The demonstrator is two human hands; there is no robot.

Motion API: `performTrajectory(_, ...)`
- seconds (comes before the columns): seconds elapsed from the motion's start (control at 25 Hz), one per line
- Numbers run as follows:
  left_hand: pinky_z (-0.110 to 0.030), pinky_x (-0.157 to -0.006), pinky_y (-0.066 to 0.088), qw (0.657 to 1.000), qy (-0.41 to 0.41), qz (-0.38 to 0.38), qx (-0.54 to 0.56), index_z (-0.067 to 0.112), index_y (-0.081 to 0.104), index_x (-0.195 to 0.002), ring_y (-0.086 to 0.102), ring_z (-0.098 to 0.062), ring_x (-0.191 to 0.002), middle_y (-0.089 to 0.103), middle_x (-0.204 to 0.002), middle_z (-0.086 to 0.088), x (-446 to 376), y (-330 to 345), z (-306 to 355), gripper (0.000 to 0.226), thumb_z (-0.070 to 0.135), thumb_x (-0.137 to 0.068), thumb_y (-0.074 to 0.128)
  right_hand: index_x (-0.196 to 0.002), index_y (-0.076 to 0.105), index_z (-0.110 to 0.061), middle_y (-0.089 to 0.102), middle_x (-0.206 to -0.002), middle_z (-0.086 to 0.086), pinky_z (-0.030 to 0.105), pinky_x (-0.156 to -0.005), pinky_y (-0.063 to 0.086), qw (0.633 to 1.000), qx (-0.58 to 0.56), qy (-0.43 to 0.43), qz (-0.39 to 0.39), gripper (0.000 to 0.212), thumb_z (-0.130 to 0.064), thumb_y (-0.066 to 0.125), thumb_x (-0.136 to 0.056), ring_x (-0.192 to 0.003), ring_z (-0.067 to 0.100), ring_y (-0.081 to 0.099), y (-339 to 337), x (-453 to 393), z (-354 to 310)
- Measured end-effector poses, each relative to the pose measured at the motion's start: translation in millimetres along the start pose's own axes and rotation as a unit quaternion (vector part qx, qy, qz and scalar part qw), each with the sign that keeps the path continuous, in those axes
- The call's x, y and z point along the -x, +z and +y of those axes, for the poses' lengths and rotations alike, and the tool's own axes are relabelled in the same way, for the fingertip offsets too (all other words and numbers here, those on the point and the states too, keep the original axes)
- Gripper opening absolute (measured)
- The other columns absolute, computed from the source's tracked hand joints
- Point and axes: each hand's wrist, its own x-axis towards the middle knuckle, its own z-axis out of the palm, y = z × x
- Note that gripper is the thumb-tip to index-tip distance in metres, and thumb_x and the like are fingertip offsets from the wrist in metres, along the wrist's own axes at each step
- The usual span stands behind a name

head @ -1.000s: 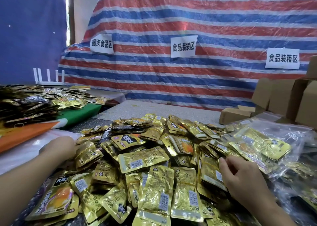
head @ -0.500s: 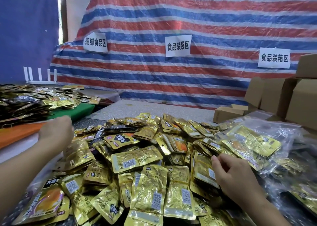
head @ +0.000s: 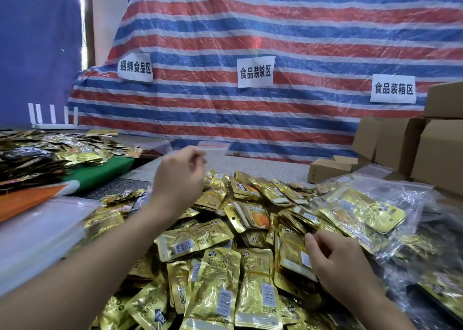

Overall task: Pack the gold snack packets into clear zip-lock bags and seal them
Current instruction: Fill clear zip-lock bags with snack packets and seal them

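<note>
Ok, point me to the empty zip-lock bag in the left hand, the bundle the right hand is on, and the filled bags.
empty zip-lock bag [head: 215,147]: head view, on its top strip.
packet bundle [head: 294,257]: head view, on its gold face beside the right hand [head: 335,262].
filled bags [head: 368,208]: head view, on the top bag's front.

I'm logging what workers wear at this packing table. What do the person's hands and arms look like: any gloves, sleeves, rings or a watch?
Both are bare. The left hand and the right hand wear no gloves, and no ring shows on the fingers in view. Both forearms are uncovered down to the picture's edge: no sleeve, watch or bracelet shows.
</note>
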Motion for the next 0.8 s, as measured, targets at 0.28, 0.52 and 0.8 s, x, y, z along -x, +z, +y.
performTrajectory(0.28, -0.018, -0.060, 0.054, 0.970, -0.021, -0.084, 0.227, 0.039, 0.064, -0.086, 0.066, -0.002, -0.070, 0.070, -0.076, 0.013, 70, 33, 61, 0.021, 0.020, -0.094, 0.062, -0.051, 0.043, -0.017, 0.046, -0.044, -0.005, 0.020, -0.043, 0.030, 0.996, -0.082, 0.033, 0.002, 0.049, -0.026, 0.059, -0.096, -0.040, 0.007, 0.037, 0, 0, -13)
performTrajectory(0.52, -0.033, -0.069, 0.056, 0.971, 0.073, -0.132, 0.188, 0.026, 0.075, -0.107, 0.069, -0.004, -0.076, 0.074, -0.087, 0.014, 103, 44, 58, 0.021, 0.028, -0.093, 0.060, -0.058, 0.065, -0.009, 0.053, -0.051, 0.015, 0.025, -0.041, 0.034, 0.861, -0.414, 0.279, -0.097, 0.056, -0.057, 0.051, -0.083, -0.039, 0.022, 0.047, -2, -5, -38)
performTrajectory(0.8, -0.023, -0.073, 0.056, 0.955, 0.242, -0.141, 0.100, 0.020, 0.074, -0.111, 0.069, -0.005, -0.093, 0.074, -0.107, 0.011, 112, 45, 53, 0.030, 0.015, -0.087, 0.057, -0.075, 0.059, -0.004, 0.054, -0.053, 0.012, 0.023, -0.040, 0.034, 0.807, -0.430, 0.380, -0.136, 0.045, -0.046, 0.057, -0.093, -0.038, 0.019, 0.046, -7, -2, -46)
